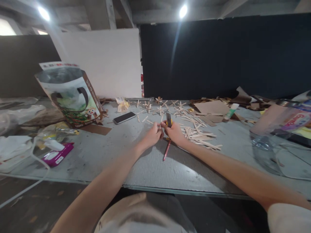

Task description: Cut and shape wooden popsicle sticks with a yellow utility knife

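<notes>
Wooden stick [162, 118] is apparently pinched between the curled left hand [155, 134] and right hand [175, 132], over the gray surface [143, 166]; the right, likewise closed, also grips a yellow utility knife [169, 119] near loose sticks [198, 137].

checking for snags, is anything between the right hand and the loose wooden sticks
Nothing visible stands between the right hand and the loose sticks; the red pencil lies to the near side, off that path.

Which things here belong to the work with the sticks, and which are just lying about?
Likely in use:
cutter-like tool in the right hand
loose wooden sticks
red pen or pencil, perhaps

Probably just lying about:
phone
purple packet
printed box
</notes>
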### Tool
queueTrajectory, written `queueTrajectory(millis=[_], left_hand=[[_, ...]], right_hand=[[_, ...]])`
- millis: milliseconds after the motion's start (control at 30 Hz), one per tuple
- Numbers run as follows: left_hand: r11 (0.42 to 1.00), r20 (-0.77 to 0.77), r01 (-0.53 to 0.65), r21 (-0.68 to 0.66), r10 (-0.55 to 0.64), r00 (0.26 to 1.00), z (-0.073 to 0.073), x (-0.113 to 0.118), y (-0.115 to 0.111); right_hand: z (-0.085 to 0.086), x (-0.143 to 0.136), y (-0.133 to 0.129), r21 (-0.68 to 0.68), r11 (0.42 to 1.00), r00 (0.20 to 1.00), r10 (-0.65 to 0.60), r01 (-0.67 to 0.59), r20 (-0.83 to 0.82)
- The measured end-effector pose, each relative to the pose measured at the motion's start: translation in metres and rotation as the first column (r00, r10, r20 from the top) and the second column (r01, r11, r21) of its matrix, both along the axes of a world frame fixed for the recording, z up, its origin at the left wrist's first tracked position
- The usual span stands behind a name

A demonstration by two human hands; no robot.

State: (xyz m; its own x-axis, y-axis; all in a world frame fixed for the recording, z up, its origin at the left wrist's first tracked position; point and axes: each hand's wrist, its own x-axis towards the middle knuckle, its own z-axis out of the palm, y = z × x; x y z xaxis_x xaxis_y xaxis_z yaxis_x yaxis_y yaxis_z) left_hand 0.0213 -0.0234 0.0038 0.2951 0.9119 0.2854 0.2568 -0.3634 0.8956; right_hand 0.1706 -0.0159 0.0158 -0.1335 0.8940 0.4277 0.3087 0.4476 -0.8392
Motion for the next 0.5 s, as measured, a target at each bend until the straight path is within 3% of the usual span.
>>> queueTrajectory(millis=[267, 500], left_hand=[[0.997, 0.111, 0.046, -0.058, -0.039, 0.993, 0.008, -0.002, 0.003], [0.987, 0.019, -0.036, 0.154, 0.033, 0.999, 0.008, -0.011, 0.01]], right_hand=[[0.011, 0.006, -0.002, 0.013, 0.997, 0.998, 0.07, -0.07, 0.007], [0.009, 0.01, 0.003, 0.023, 0.992, 0.992, 0.127, -0.127, 0.017]])
